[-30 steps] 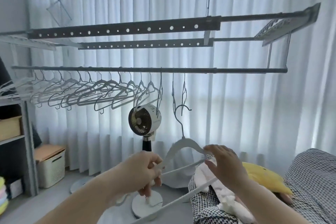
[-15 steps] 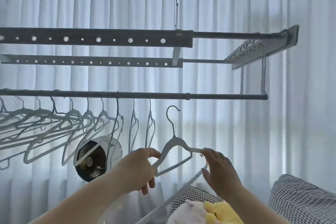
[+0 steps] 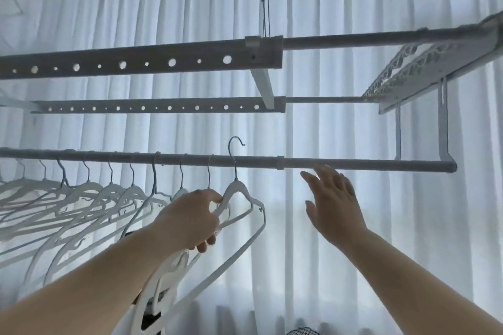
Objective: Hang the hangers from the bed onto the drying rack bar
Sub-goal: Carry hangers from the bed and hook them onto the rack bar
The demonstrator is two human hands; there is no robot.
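Your left grip (image 3: 190,217) is squeezing the sloped shoulder of a thin white hanger (image 3: 239,187), arm stretching up, so its gray wire hook is poking just above the round gray bar (image 3: 353,164). Your right grip (image 3: 332,207) is hovering just under the bar, fingers spread, holding nothing. More white hangers (image 3: 89,193) are hanging on the bar's left part.

We see one white hanger (image 3: 236,185) upright at centre frame, its thin metal hook reaching above the grey drying rack bar (image 3: 386,167); whether it has caught we cannot tell. Other hangers (image 3: 111,189) hang tilted along the bar's left stretch.
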